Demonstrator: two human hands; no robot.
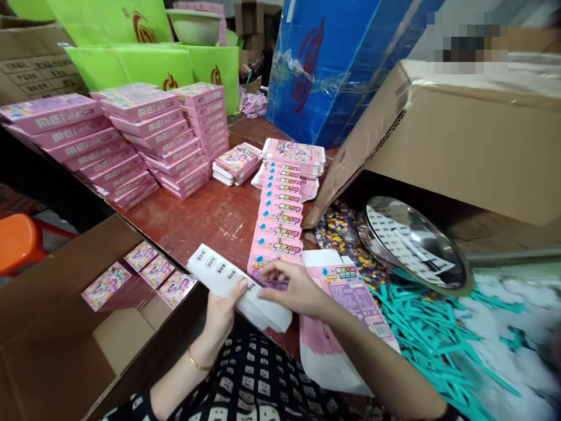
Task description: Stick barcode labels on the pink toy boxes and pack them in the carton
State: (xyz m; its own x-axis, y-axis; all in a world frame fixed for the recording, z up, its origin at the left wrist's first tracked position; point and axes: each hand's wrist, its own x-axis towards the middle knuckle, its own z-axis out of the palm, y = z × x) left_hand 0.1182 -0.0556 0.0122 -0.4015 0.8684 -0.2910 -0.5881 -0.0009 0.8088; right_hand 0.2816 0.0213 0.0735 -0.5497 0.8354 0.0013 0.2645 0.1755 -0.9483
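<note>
Left hand (219, 320): pinching oval-printed white paper strip (215, 271), 7 o'clock of view | Right hand (302, 287): fingertips touching strip, closure unclear | Fanned pink cartons (281, 219): strip's 1 o'clock | Risk: uneven tugging may crease paper

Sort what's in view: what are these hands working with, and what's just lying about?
Apparently in use:
white sheet, in the left hand, right hand at it
fanned pink cartons

Apparently just lying about:
orange stool
pale bowl
blue box

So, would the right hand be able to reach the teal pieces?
Probably yes: the teal pieces lie uncovered off to the right, though the right hand is at the white strip.
</note>
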